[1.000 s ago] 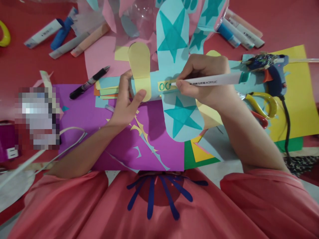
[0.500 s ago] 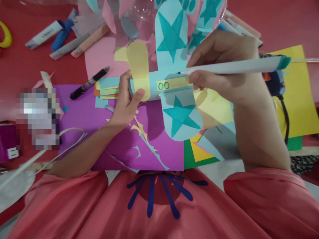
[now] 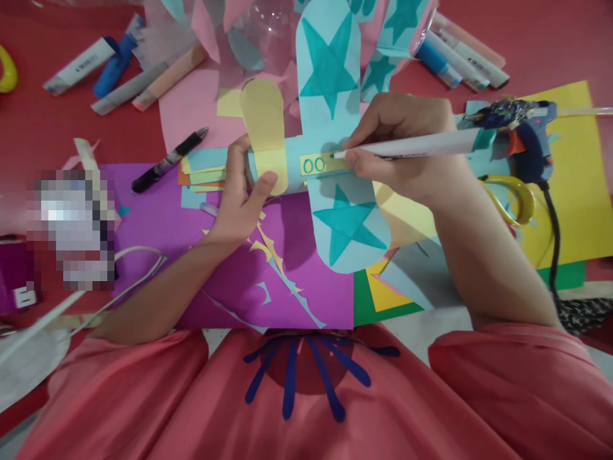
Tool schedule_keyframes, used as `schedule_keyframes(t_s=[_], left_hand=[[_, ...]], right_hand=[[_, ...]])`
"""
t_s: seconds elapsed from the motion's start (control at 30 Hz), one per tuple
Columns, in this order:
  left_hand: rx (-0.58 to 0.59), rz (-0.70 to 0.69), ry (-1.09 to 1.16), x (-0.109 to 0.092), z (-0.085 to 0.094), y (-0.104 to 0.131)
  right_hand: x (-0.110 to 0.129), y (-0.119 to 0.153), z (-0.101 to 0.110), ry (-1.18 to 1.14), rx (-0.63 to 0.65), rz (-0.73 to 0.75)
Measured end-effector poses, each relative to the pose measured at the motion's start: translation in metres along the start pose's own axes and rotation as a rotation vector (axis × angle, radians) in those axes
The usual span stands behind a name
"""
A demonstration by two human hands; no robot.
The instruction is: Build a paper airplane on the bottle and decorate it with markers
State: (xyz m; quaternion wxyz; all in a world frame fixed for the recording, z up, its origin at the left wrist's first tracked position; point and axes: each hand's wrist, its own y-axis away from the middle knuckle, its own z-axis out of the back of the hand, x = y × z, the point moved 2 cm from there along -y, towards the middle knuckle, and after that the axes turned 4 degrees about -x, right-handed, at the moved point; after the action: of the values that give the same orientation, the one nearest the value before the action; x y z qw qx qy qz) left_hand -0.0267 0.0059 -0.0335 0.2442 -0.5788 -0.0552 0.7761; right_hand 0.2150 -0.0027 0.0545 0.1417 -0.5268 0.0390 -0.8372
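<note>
My left hand [image 3: 246,198] is closed around the tail end of a paper airplane [image 3: 293,167], its thumb pressing the pale yellow tail piece [image 3: 264,118]. The plane's light blue wings [image 3: 330,128] each carry a teal star. Along its body runs a yellow paper strip [image 3: 313,165] with two teal ovals drawn on it. My right hand [image 3: 407,150] pinches a white marker [image 3: 416,145] with a teal end. The marker's teal tip is at the yellow strip, just right of the ovals; whether it touches cannot be made out.
A glue gun [image 3: 529,137] with a black cord and yellow-handled scissors [image 3: 514,201] lie at right. Several markers [image 3: 79,67] and a black pen [image 3: 170,160] lie at left. Paper scraps [image 3: 278,262] cover the purple sheet [image 3: 316,246]. Clear plastic [image 3: 272,22] stands at the back.
My right hand and the marker have moved left and slightly down, bringing the tip onto or over the yellow strip. The glue gun and scissors are less covered. My left hand keeps its hold.
</note>
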Motion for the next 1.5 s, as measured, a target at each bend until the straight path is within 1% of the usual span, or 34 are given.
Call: schedule_keyframes(t_s=[0.23, 0.37, 0.5, 0.57, 0.63, 0.7, 0.77, 0.83, 0.9, 1.17, 1.3, 1.4, 1.5], left_hand=[[0.016, 0.036, 0.039, 0.005, 0.0, 0.0], [0.008, 0.052, 0.005, -0.001, -0.001, 0.0], [0.001, 0.044, -0.031, -0.005, -0.002, 0.0], [-0.003, 0.016, -0.033, -0.005, -0.002, 0.0], [-0.008, -0.004, -0.019, -0.002, -0.002, 0.0], [-0.013, 0.002, 0.008, 0.002, -0.001, 0.0], [-0.015, 0.028, 0.03, 0.005, -0.001, 0.0], [-0.015, 0.047, 0.038, 0.006, -0.001, 0.0], [-0.014, 0.056, 0.039, 0.005, 0.0, 0.0], [-0.013, 0.039, 0.001, -0.001, -0.002, -0.001], [0.006, 0.02, 0.02, 0.001, -0.002, -0.001], [0.011, 0.027, 0.006, 0.0, -0.003, 0.0], [-0.015, -0.004, -0.014, -0.004, -0.003, 0.0]], right_hand=[[-0.003, 0.0, -0.001, 0.009, 0.017, 0.025], [-0.006, -0.001, -0.002, -0.038, 0.071, 0.052], [-0.008, -0.001, -0.001, -0.005, 0.101, 0.041], [-0.007, -0.002, -0.001, 0.0, 0.099, 0.041], [-0.005, -0.003, -0.001, -0.035, 0.111, 0.075], [-0.003, -0.003, -0.001, -0.053, 0.122, 0.079], [-0.002, -0.004, 0.0, -0.037, 0.129, 0.047], [-0.001, -0.004, 0.001, -0.023, 0.126, 0.016], [0.0, -0.004, 0.002, -0.041, 0.122, 0.017], [-0.001, 0.0, 0.004, 0.031, 0.037, -0.039], [-0.002, -0.001, 0.002, -0.026, 0.002, -0.039], [-0.003, -0.004, 0.001, -0.093, 0.026, 0.002], [-0.004, -0.006, 0.006, -0.212, 0.051, 0.052]])
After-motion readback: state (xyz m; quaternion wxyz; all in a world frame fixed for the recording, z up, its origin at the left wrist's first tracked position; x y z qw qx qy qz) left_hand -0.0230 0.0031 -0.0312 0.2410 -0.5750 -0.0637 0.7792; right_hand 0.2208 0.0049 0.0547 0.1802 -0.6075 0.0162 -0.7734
